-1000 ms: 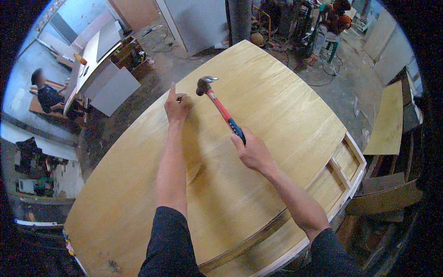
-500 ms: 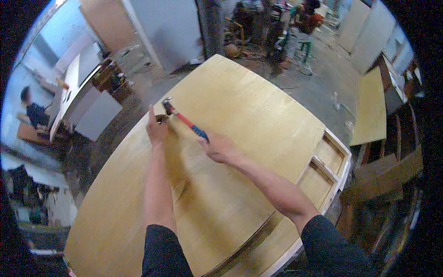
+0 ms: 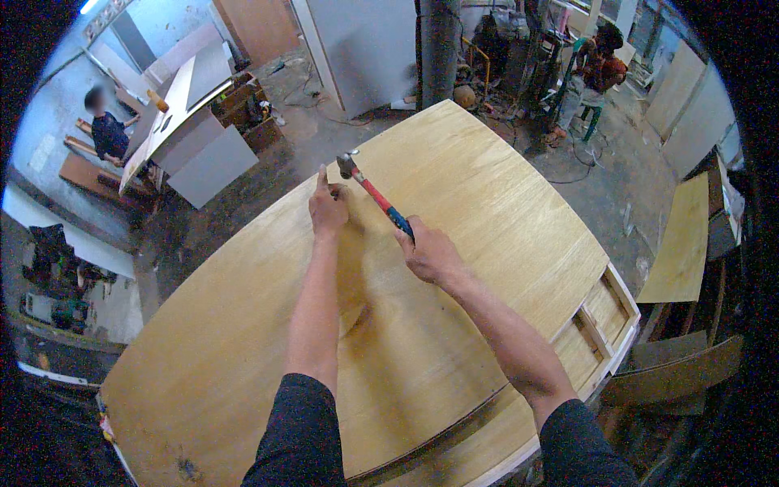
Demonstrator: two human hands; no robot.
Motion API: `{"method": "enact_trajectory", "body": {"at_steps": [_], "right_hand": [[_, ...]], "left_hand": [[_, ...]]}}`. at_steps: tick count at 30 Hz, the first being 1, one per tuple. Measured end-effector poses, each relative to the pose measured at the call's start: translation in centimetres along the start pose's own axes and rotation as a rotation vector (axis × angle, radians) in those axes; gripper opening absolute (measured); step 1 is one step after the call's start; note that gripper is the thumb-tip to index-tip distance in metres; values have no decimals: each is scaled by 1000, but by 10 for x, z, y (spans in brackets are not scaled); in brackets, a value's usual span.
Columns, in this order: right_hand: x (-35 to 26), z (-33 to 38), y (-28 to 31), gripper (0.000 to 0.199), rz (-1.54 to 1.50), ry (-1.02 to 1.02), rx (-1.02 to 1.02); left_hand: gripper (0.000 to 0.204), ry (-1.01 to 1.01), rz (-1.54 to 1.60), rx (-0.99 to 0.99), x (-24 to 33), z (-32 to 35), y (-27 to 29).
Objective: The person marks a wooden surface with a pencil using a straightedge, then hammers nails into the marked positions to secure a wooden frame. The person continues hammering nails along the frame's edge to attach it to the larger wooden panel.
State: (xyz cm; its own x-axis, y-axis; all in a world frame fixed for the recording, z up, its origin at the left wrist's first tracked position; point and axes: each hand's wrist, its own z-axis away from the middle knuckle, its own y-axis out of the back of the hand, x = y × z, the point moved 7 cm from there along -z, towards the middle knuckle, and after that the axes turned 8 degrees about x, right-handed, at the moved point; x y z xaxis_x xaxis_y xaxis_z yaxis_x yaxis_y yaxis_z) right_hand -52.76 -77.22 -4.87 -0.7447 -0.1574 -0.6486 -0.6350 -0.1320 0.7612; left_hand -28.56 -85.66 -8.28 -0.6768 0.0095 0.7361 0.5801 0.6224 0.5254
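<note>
A claw hammer [image 3: 375,193] with a metal head and a red and blue handle is in my right hand [image 3: 432,253], fingers wrapped round the blue grip. Its head hovers just above and beside my left hand [image 3: 328,213]. That hand rests near the far left edge of a large plywood sheet [image 3: 479,203], index finger stretched forward and the other fingers curled in. Whatever the curled fingers pinch, if anything, is too small and dark to make out. Along the right, an open wooden frame [image 3: 595,333] shows beneath the sheet.
At the left a person [image 3: 109,130] is beside a bench [image 3: 182,101] with boards and a wooden-headed tool. Another person [image 3: 592,81] sits on a green stool [image 3: 591,120] at the far right. A loose plywood board [image 3: 677,247] leans at the right. Cables lie on the floor.
The view has shifted, so the sheet and both hands appear further right. The hammer still hovers by my left hand, and my right hand keeps its grip.
</note>
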Motion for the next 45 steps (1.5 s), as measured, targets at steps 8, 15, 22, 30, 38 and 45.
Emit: {"method": "enact_trajectory", "body": {"at_steps": [8, 15, 22, 30, 38, 45], "right_hand": [[-5, 7, 0, 36, 47, -12, -42], [-14, 6, 4, 38, 30, 18, -35], [-19, 9, 4, 37, 38, 32, 21], [-11, 2, -9, 35, 66, 29, 17], [-25, 10, -22, 27, -29, 51, -121], [6, 165, 2, 40, -533, -77, -53]], "left_hand": [[70, -53, -19, -12, 1, 1, 2], [73, 71, 149, 123, -16, -3, 6], [74, 98, 244, 111, -28, -9, 6], [64, 87, 271, 140, -50, -14, -1], [69, 55, 438, 121, -124, -26, 36], [58, -375, -220, -146, -105, -12, 16]]}}
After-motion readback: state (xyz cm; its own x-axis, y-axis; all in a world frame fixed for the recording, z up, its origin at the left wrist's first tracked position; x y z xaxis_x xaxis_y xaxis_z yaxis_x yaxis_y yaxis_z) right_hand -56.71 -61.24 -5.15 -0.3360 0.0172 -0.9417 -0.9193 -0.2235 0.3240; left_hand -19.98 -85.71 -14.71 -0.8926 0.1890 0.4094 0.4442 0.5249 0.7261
